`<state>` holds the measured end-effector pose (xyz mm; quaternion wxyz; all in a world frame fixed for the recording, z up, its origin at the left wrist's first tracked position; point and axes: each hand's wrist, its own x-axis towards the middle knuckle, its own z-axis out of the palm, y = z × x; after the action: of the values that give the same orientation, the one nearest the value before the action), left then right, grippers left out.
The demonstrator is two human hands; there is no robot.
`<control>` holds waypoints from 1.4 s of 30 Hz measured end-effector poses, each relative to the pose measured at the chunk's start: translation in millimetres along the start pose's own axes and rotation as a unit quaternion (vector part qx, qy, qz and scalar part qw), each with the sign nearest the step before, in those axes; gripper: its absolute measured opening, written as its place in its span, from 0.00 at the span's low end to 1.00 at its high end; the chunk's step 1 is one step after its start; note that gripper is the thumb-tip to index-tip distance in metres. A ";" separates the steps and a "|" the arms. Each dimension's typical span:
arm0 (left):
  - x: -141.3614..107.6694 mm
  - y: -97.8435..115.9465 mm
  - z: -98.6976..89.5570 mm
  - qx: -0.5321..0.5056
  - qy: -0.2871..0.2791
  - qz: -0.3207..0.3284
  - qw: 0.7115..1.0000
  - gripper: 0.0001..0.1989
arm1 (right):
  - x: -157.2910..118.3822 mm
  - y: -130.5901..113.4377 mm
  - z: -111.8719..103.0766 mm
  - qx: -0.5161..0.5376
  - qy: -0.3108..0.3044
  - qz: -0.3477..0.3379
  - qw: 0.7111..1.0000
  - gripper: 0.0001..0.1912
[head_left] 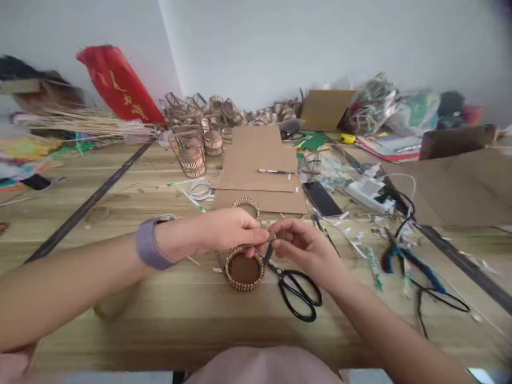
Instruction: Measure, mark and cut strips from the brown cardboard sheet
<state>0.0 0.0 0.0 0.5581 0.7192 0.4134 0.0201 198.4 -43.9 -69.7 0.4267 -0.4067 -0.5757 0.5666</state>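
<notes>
Fine fingertip work on a thin piece [272, 240] is in hand, apparently; steady, close control is called for. It's pinched btwn thumb & fingers of L hand [236, 229] and R hand [298, 245], both grips pressed together, just above the far rim of the round basket [244, 287] on the worktop [180, 325]; exact type can't be told. Counted nearby: 2 round rims incl. the basket's and the one behind [245, 201], 1 pr black scissors [280, 273], 1 phone [322, 199]

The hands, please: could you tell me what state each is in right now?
Left hand: closed, pinching a thin piece.
Right hand: closed, apparently on the same piece, too small to identify.
</notes>
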 end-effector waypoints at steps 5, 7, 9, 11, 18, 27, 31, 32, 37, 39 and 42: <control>0.1 -2.3 -0.4 0.008 -0.012 -0.008 1.000 0.30 | 1.5 -14.5 -0.7 -0.001 -0.035 0.027 0.999 0.21; 0.2 -3.2 0.0 -0.001 -0.011 -0.008 1.000 0.30 | 3.3 -19.4 -1.7 -0.033 -0.061 0.034 0.997 0.22; -0.1 -3.4 0.9 -0.011 -0.003 -0.010 1.000 0.31 | 6.3 -23.0 -3.0 -0.065 -0.095 0.038 0.993 0.23; -0.9 -2.5 2.3 -0.023 0.006 -0.013 1.000 0.31 | 10.1 -25.4 -4.5 -0.078 -0.131 0.046 0.987 0.25; -4.6 0.9 6.6 -0.042 0.014 -0.030 0.999 0.29 | 18.9 -30.1 -7.1 -0.007 -0.181 0.118 0.976 0.25; -3.3 -1.4 8.8 -0.058 0.012 -0.012 0.998 0.28 | 19.6 -35.7 -7.6 0.006 -0.181 0.135 0.974 0.23; -7.6 -3.4 1.4 -0.077 -0.011 -0.008 0.997 0.28 | 21.1 -33.8 -8.2 -0.007 -0.174 0.127 0.977 0.22; -9.6 -4.2 -1.2 -0.070 -0.008 -0.008 0.997 0.28 | 21.5 -32.3 -8.9 -0.012 -0.173 0.129 0.976 0.23; -19.7 -2.4 -5.0 0.038 0.014 0.022 0.999 0.24 | 22.6 -25.0 -11.0 -0.007 -0.178 0.133 0.975 0.25; -21.4 0.9 1.3 0.156 0.078 0.051 0.983 0.20 | 22.2 -24.1 -10.5 0.004 -0.178 0.123 0.976 0.25; -22.0 5.8 12.8 0.335 0.176 0.072 0.923 0.10 | 20.2 -24.0 -10.2 -0.003 -0.159 0.104 0.982 0.26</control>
<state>-4.9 -23.8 9.5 0.1998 0.8766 0.4353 0.0469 202.3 -22.2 -45.1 0.2676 -0.3703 -0.5924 0.6636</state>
